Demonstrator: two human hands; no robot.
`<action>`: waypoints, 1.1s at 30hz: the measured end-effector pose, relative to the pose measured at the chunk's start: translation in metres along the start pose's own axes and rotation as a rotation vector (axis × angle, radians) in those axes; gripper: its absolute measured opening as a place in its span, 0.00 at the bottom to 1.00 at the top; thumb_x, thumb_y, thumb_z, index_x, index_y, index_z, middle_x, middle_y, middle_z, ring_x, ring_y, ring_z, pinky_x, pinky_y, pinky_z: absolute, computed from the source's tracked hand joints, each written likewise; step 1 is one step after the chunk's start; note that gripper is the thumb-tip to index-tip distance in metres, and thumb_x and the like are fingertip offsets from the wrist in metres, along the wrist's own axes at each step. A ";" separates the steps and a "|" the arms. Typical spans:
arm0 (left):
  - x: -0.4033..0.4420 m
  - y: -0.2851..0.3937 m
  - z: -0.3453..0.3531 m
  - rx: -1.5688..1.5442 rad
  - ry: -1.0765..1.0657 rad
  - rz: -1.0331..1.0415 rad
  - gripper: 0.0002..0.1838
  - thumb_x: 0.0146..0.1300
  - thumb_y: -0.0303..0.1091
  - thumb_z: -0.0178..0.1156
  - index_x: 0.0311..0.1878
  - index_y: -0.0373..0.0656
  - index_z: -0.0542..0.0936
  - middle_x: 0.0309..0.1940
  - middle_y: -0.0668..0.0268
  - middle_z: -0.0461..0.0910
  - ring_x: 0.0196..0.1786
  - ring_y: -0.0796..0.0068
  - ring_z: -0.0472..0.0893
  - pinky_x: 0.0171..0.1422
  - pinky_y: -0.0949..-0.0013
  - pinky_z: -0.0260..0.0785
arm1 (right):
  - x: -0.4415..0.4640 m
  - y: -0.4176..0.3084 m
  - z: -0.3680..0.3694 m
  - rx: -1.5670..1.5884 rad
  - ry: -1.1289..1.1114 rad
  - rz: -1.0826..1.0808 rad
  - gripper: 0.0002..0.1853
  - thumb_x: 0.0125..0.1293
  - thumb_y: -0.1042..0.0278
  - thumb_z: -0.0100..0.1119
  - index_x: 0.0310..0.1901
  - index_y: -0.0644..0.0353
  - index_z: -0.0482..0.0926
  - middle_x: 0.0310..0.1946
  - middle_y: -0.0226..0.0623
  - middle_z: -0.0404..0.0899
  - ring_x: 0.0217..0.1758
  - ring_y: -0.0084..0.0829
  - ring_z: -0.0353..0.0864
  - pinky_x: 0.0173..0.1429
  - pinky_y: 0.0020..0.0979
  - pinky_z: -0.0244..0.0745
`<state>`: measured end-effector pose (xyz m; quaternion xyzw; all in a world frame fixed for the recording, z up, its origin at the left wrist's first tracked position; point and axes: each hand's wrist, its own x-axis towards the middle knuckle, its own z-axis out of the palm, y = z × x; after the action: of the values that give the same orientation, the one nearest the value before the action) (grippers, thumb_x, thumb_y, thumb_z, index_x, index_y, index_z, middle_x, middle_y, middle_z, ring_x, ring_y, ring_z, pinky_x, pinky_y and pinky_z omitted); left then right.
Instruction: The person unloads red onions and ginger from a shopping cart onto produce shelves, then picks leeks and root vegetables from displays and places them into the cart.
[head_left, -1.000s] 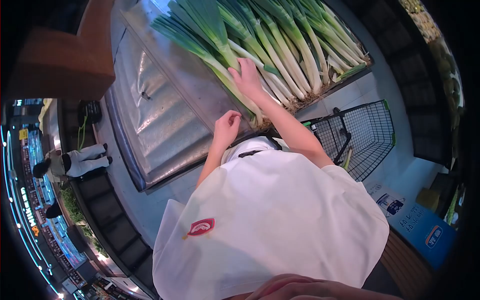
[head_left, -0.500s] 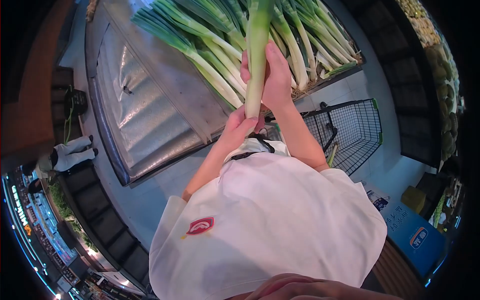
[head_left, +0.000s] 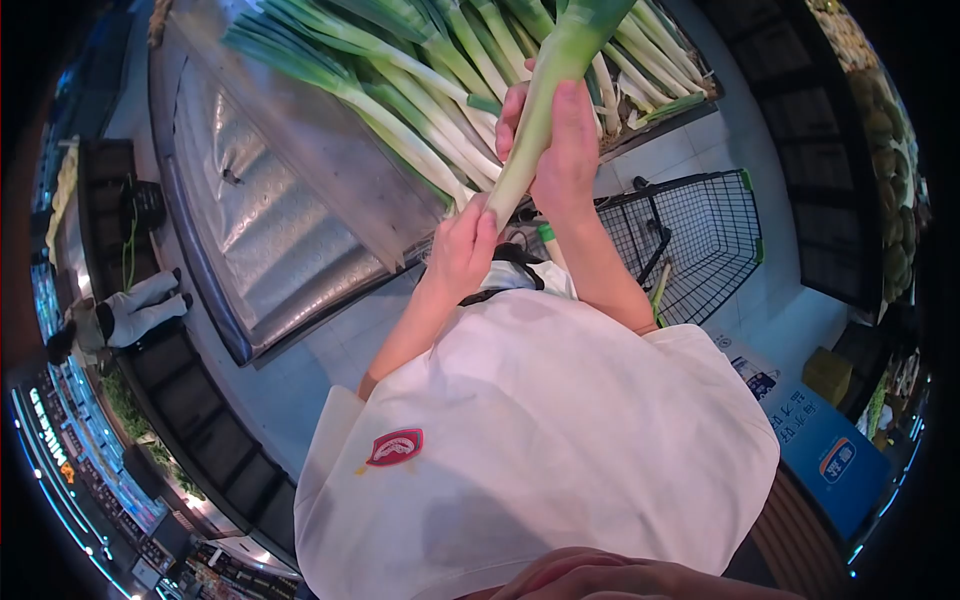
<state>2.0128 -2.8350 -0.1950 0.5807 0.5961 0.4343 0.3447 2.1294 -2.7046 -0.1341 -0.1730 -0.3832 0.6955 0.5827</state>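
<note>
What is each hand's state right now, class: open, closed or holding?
Left hand: closed, holding a leek near its white end.
Right hand: holding the same leek, higher up.

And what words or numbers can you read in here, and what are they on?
"MILK": on the lit shop sign at the far left; any letters after it are blurred.
"海水好": probably, on the blue board at the right.
"盐才好": probably, the next line on that board.
Board's oval logo: too small to be sure.
Red badge on the white shirt: no words I can make out.
Numbers: none readable.
</note>
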 end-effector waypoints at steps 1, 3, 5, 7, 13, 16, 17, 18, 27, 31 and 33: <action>-0.001 0.005 0.000 0.139 0.010 0.029 0.18 0.79 0.42 0.57 0.58 0.35 0.77 0.26 0.53 0.84 0.29 0.50 0.87 0.35 0.58 0.76 | -0.001 0.000 0.000 0.000 -0.001 -0.008 0.23 0.86 0.48 0.44 0.66 0.60 0.69 0.38 0.38 0.78 0.26 0.28 0.77 0.27 0.28 0.72; 0.001 0.019 0.002 0.416 0.027 0.092 0.23 0.73 0.44 0.65 0.60 0.36 0.77 0.28 0.51 0.86 0.33 0.46 0.88 0.37 0.57 0.78 | -0.003 -0.001 0.000 -0.002 -0.003 -0.029 0.21 0.86 0.52 0.47 0.65 0.60 0.69 0.37 0.37 0.77 0.25 0.27 0.77 0.25 0.28 0.72; -0.001 0.018 0.007 0.371 0.045 0.064 0.22 0.70 0.42 0.71 0.56 0.34 0.78 0.27 0.60 0.82 0.28 0.62 0.84 0.35 0.64 0.75 | -0.003 -0.003 -0.002 -0.050 -0.001 -0.016 0.17 0.85 0.55 0.49 0.62 0.60 0.71 0.34 0.35 0.76 0.23 0.26 0.76 0.24 0.27 0.72; -0.002 0.018 0.007 0.217 -0.021 -0.040 0.21 0.68 0.40 0.73 0.54 0.34 0.80 0.26 0.66 0.80 0.26 0.70 0.82 0.34 0.67 0.74 | -0.002 -0.005 -0.009 0.021 -0.071 0.050 0.14 0.84 0.58 0.50 0.58 0.59 0.72 0.30 0.33 0.74 0.22 0.25 0.74 0.23 0.27 0.71; 0.008 0.016 -0.024 -0.119 -0.518 -0.569 0.17 0.69 0.38 0.72 0.51 0.35 0.83 0.30 0.67 0.84 0.32 0.72 0.80 0.40 0.67 0.73 | 0.023 -0.004 -0.050 0.537 -0.536 0.214 0.12 0.78 0.57 0.57 0.49 0.57 0.73 0.24 0.30 0.71 0.21 0.27 0.73 0.27 0.30 0.72; 0.005 0.019 -0.017 0.286 -0.055 -0.461 0.14 0.70 0.40 0.68 0.48 0.39 0.83 0.32 0.53 0.85 0.39 0.50 0.86 0.45 0.55 0.76 | 0.028 -0.009 -0.034 0.140 0.077 0.194 0.13 0.71 0.58 0.65 0.44 0.58 0.76 0.27 0.33 0.76 0.26 0.31 0.80 0.35 0.35 0.78; 0.006 0.014 -0.015 0.360 0.063 -0.375 0.14 0.70 0.39 0.69 0.49 0.39 0.83 0.32 0.53 0.84 0.38 0.55 0.85 0.45 0.56 0.75 | 0.033 -0.004 -0.032 0.187 0.185 0.180 0.13 0.71 0.57 0.65 0.43 0.57 0.76 0.27 0.32 0.75 0.28 0.30 0.79 0.36 0.36 0.78; 0.005 0.001 -0.012 0.432 0.181 -0.290 0.14 0.70 0.38 0.69 0.51 0.39 0.84 0.32 0.53 0.83 0.36 0.60 0.84 0.45 0.57 0.75 | 0.037 0.003 -0.034 0.235 0.294 0.169 0.13 0.71 0.57 0.65 0.42 0.57 0.76 0.27 0.32 0.75 0.29 0.30 0.79 0.38 0.36 0.78; -0.018 -0.051 -0.033 -0.202 -0.078 -0.451 0.14 0.77 0.37 0.63 0.57 0.38 0.82 0.38 0.68 0.84 0.35 0.81 0.79 0.40 0.73 0.71 | 0.028 0.030 -0.096 0.590 0.370 0.303 0.21 0.75 0.46 0.59 0.30 0.49 0.66 0.20 0.24 0.60 0.23 0.23 0.61 0.31 0.29 0.63; -0.014 -0.071 -0.030 -0.345 0.117 -0.343 0.13 0.80 0.36 0.59 0.56 0.36 0.82 0.37 0.67 0.83 0.38 0.79 0.80 0.44 0.72 0.73 | 0.022 0.031 -0.096 0.477 0.368 0.227 0.18 0.76 0.52 0.58 0.30 0.49 0.66 0.19 0.24 0.58 0.21 0.23 0.59 0.30 0.29 0.62; 0.011 -0.105 -0.030 -0.111 0.453 -0.148 0.14 0.79 0.37 0.60 0.56 0.36 0.82 0.38 0.64 0.83 0.39 0.76 0.82 0.47 0.68 0.75 | 0.017 0.029 -0.098 0.415 0.356 0.176 0.17 0.74 0.59 0.60 0.29 0.49 0.65 0.19 0.23 0.58 0.20 0.22 0.59 0.29 0.29 0.62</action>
<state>1.9432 -2.8224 -0.2791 0.4034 0.6741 0.5593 0.2645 2.1727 -2.6572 -0.2150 -0.2020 -0.1078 0.7656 0.6012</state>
